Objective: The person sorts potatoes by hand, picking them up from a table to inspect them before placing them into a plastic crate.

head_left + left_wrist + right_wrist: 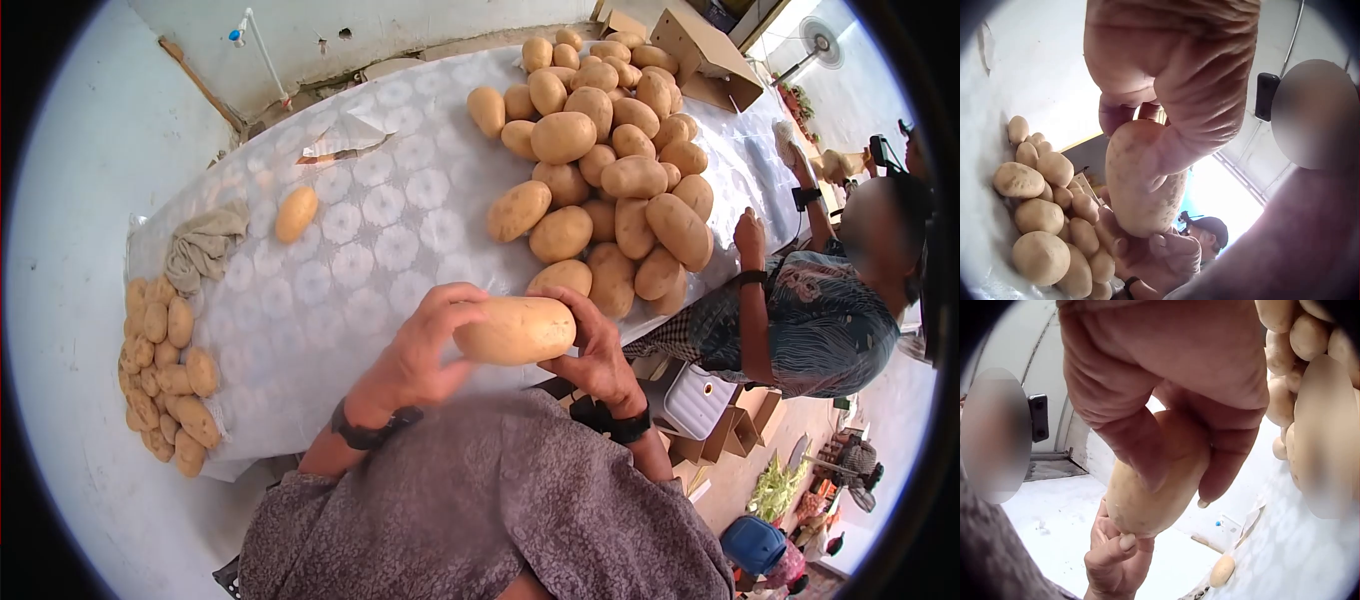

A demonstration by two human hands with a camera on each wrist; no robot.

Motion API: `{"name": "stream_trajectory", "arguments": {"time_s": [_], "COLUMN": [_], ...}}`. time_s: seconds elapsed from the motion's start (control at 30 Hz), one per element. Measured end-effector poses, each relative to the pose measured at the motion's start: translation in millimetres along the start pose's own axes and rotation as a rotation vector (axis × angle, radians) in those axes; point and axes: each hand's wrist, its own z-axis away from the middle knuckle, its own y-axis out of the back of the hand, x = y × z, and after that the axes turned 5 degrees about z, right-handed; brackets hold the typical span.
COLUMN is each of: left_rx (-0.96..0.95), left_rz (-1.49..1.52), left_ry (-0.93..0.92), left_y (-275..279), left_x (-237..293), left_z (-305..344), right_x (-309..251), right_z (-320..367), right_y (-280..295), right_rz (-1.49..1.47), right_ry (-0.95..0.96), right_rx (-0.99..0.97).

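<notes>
A large potato [515, 331] is held between both hands, in front of the person's body near the table's front edge. My left hand [425, 345] grips its left end, fingers behind and thumb on the near side. The other end is gripped by my right hand [598, 352], thumb below. In the left wrist view the potato [1141, 178] shows small brown specks on its skin. The right wrist view has the thumb and fingers around the potato [1160, 481], with the left hand's fingertips at its lower end.
A big heap of potatoes [632, 178] lies to the right on the patterned table cover [340, 290]. Smaller potatoes [165, 370] are piled at the left end beside a grey cloth [203, 245]. One potato [296, 214] lies alone. Another person [810, 310] stands at the right.
</notes>
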Motion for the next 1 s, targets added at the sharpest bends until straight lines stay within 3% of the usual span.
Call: {"name": "stream_trajectory", "arguments": {"time_s": [0.13, 0.3, 0.4, 0.47, 0.73, 1.0], "left_rx": [-0.008, -0.043, -0.091, -0.109, -0.124, -0.094], "left_rz": [0.052, 0.421, 0.56, 0.6, 0.751, 0.968], "left_ry": [0.055, 0.278, 0.368, 0.396, 0.424, 0.629], "left_y": [-7, -16, -17, -19, -33, -48], "left_x": [-20, -36, -45, -51, -84, -110], "left_z": [7, 14, 15, 14, -4, -19], "right_x": [4, 8, 14, 14, 3, 19], "right_z": [4, 5, 3, 0, -22, -45], "right_y": [2, 8, 10, 10, 19, 26], "right_rz": [0.082, 0.103, 0.036, -0.163, 0.051, 0.097], "right_ry": [-0.079, -0.147, -0.128, -0.216, -0.288, -0.322], "right_rx": [0.031, 0.014, 0.03, 0.05, 0.131, 0.22]}}
